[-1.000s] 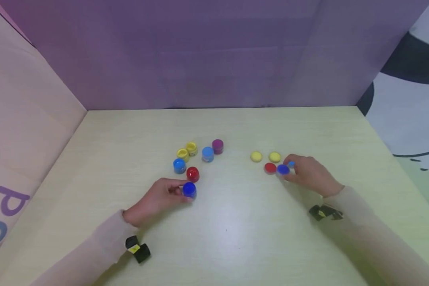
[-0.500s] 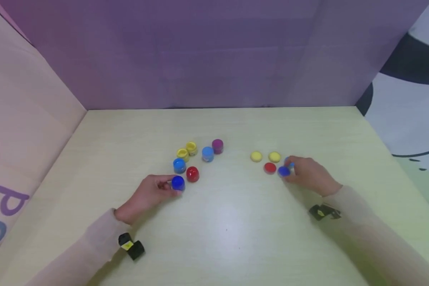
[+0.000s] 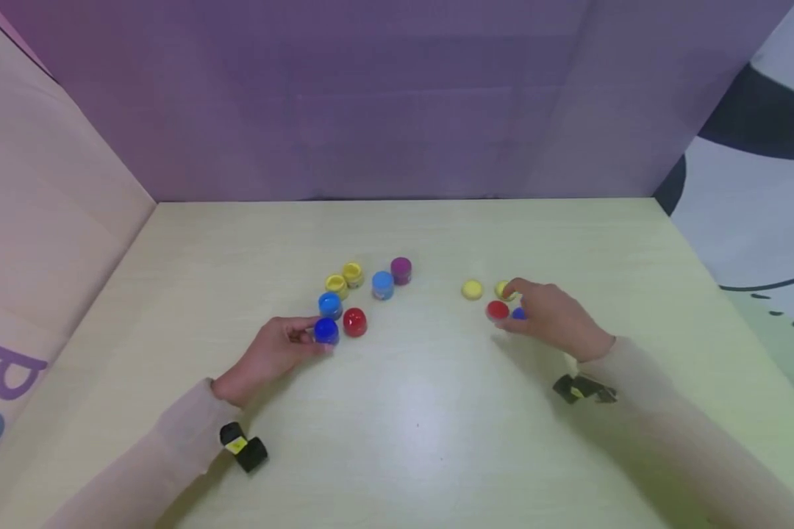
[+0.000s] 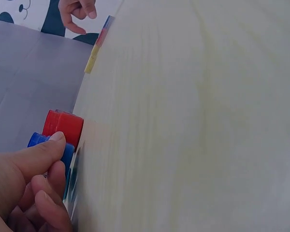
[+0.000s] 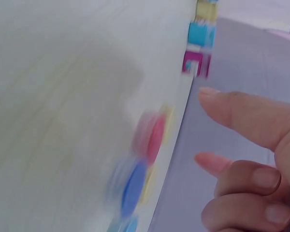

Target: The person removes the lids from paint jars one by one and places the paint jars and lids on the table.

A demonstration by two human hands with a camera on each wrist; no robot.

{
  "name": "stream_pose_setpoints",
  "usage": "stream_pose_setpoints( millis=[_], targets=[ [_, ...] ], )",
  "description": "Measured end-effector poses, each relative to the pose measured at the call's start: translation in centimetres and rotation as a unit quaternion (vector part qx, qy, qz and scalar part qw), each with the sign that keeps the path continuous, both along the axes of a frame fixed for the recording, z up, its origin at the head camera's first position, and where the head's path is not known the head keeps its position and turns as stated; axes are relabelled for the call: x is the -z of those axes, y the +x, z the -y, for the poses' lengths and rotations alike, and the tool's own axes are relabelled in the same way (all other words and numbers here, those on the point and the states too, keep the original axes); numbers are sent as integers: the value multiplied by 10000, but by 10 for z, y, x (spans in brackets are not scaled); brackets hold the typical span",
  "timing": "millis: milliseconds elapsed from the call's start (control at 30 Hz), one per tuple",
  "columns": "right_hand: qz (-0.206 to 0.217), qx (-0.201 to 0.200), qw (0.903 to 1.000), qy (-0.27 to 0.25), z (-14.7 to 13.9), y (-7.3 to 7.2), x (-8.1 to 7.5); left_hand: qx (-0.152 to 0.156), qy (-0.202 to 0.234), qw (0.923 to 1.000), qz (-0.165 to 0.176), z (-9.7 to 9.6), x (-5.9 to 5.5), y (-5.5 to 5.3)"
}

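Note:
In the head view my left hand pinches a small dark blue paint jar between thumb and fingers. A lighter blue jar is just behind it, and a red jar stands at its right. My right hand hovers over several flat lids, thumb and forefinger spread with nothing between them. Below it lie a red lid, a partly covered dark blue lid and a yellow lid. A light blue lid shows in the right wrist view but is hidden by the hand in the head view.
Two yellow jars stand behind the blue ones. A light blue jar and a purple jar are farther right. Another yellow lid lies left of the others. A purple panel rises at the pale table's back edge.
The left hand has moved the dark blue jar leftward and back, up to the lighter blue jar. My right hand has left the light blue lid and shifted left over the red one.

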State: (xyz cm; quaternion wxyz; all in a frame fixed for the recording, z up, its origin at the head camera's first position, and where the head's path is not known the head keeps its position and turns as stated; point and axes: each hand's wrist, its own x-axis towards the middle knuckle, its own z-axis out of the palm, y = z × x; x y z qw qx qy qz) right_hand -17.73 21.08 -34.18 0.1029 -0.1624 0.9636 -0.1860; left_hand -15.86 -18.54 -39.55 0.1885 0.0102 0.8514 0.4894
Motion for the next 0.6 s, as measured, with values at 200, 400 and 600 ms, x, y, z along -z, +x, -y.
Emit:
stream_pose_setpoints(
  millis=[200, 400, 600],
  targets=[
    [-248, -401, 9975, -524, 28, -6, 2, 11, -41, 10000, -24, -1, 0, -1],
    [-154, -441, 9951, -876, 51, -18, 4, -9, -67, 10000, -39, -2, 2, -2],
    [85, -381, 9924, -1164, 67, -30, 9, -71, -136, 9999, -20, -4, 1, -2]
  ],
)
